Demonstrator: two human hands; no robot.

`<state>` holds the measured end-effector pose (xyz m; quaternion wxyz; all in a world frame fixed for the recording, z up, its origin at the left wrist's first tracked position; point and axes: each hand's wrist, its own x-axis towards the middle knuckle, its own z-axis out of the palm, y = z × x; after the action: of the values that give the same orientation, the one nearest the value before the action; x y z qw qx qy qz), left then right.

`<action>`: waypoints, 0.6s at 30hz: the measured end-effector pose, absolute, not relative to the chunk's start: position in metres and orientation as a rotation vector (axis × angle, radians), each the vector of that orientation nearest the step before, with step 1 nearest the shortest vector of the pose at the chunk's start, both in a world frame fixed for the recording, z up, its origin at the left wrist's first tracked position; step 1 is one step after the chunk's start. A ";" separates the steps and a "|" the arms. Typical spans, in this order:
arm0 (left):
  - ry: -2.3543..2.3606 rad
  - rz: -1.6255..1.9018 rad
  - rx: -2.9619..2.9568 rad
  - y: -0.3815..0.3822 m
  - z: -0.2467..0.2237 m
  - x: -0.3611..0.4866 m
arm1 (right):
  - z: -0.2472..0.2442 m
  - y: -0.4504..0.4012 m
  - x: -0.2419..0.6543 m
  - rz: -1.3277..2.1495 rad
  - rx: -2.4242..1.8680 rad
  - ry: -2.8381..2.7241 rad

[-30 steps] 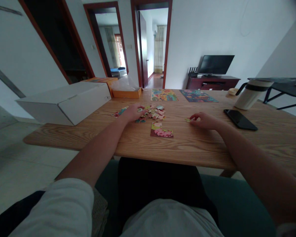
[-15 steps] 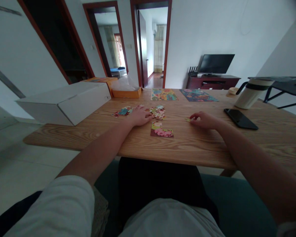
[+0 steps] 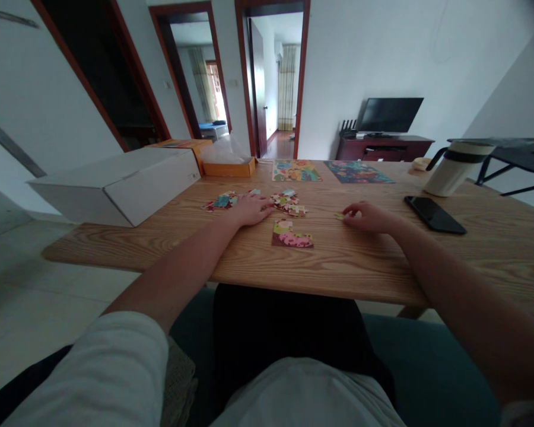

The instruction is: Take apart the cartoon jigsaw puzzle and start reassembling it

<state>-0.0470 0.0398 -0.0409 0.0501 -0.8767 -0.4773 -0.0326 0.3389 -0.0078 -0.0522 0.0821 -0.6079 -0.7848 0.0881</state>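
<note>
**Light puzzle card, best held by its edges**

Nearest on the table lies the joined puzzle section, flat, pink along its lower part. It looks like thin, stiff card, light and little prone to slip; its joints would probably part if lifted by one corner, so sliding it flat or supporting it beneath seems safer.

Farther right, the right hand appears to pinch a small yellow-green piece at its edge; the tabs could bend if squeezed. To the left, the left hand lies palm down, fingers loosely spread among the loose pieces; whether it grips any, I cannot tell.

Right of these lie a dark phone and a mug, with no readable brand. At left, the white box bears a small mark, too small to read. Two colourful puzzle pictures lie at the far side; no lettering is legible.
</note>
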 end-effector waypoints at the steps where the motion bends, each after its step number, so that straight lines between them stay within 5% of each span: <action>1: -1.431 -0.092 -2.656 0.039 -0.040 -0.043 | -0.052 -0.009 0.338 0.269 -1.809 -2.349; 18: -1.395 0.165 -2.893 0.046 -0.012 0.019 | -0.051 -0.008 0.338 0.284 -1.803 -2.361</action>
<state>0.0191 0.0460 -0.0125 -0.0373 -0.8989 -0.4335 0.0513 0.3379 -0.0084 -0.0510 0.0784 -0.6022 -0.7888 0.0949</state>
